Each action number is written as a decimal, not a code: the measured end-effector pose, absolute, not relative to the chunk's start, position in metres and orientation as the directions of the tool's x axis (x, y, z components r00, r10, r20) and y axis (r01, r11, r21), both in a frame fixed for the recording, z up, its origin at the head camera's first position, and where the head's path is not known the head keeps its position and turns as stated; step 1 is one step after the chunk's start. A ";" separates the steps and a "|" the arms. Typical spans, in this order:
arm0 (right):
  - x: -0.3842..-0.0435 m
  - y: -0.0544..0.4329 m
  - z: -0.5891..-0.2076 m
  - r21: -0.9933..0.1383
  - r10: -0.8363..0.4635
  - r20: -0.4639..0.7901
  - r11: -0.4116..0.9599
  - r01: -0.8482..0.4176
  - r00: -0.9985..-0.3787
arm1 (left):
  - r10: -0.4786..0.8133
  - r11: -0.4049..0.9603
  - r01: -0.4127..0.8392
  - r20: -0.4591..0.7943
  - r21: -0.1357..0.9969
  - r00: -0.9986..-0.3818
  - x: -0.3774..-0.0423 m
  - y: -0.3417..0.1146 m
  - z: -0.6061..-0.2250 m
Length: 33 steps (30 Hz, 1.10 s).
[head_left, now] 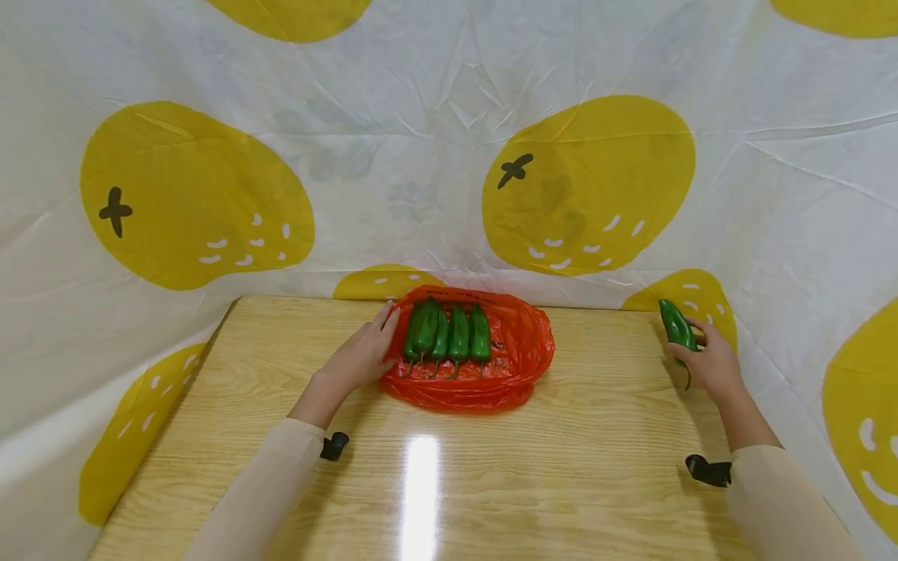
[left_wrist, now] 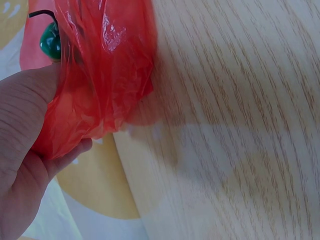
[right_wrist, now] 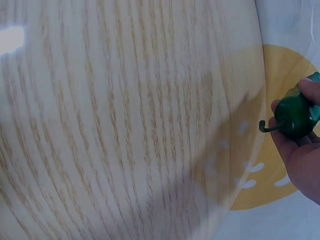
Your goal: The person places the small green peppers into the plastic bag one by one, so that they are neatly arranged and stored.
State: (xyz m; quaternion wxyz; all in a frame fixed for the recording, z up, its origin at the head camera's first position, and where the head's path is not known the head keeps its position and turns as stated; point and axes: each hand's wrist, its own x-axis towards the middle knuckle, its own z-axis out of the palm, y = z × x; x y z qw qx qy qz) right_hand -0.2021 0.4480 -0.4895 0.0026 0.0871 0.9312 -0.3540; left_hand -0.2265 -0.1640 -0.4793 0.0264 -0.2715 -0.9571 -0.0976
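Note:
A red plastic bag [head_left: 522, 351] lies spread on the table with its mouth open upward. Several green peppers [head_left: 458, 335] lie side by side in it, stems toward me. My left hand [head_left: 361, 351] grips the bag's left edge; in the left wrist view the thumb and fingers pinch the thin red film [left_wrist: 100, 90], and one pepper [left_wrist: 50, 41] shows beyond it. Far to the right, my right hand [head_left: 712, 360] holds a single green pepper [head_left: 675, 323] above the table's right edge. In the right wrist view thumb and fingers wrap that pepper [right_wrist: 295, 116], its curled stem pointing left.
The wooden table [head_left: 603, 436] carries a bright light reflection near its front middle. White cloth [head_left: 393, 179] printed with yellow fruit hangs behind and at both sides, close to the table's edges. Black straps [head_left: 708, 471] show at both wrists.

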 end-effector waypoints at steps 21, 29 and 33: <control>-0.202 0.393 -0.461 -0.711 0.024 0.028 0.703 -0.003 -0.999 | 0.509 0.839 0.515 0.080 0.175 -0.857 -0.224 -0.165 -0.479; -0.204 0.375 -0.446 -0.725 -0.019 0.010 0.688 -0.020 -1.000 | 0.519 0.832 0.529 0.103 0.169 -0.849 -0.225 -0.164 -0.478; -0.204 0.367 -0.439 -0.740 -0.035 -0.025 0.672 -0.005 -0.999 | 0.523 0.830 0.533 0.104 0.164 -0.846 -0.226 -0.164 -0.477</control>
